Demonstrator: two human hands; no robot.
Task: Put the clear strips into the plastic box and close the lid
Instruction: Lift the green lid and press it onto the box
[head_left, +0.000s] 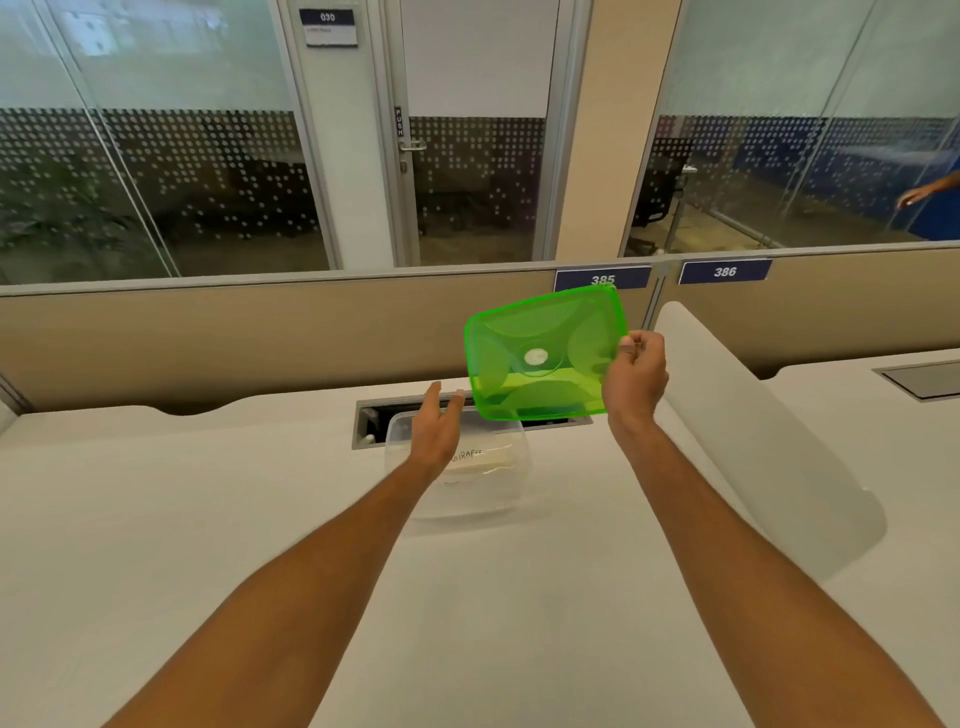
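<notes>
A clear plastic box (498, 493) sits open on the white desk (208, 519) near its far edge, with pale strips and a lettered label (488, 457) inside. My right hand (636, 376) holds a translucent green lid (540, 353) by its right edge, tilted up in the air above and behind the box. My left hand (439, 426) hovers over the box's left side, fingers extended and apart, holding nothing. It hides part of the box's contents.
A cable slot (374, 415) is cut into the desk behind the box. A white curved divider (753, 431) rises at the right, a beige partition (260, 338) at the back. Another person's hand (919, 195) shows behind glass at far right.
</notes>
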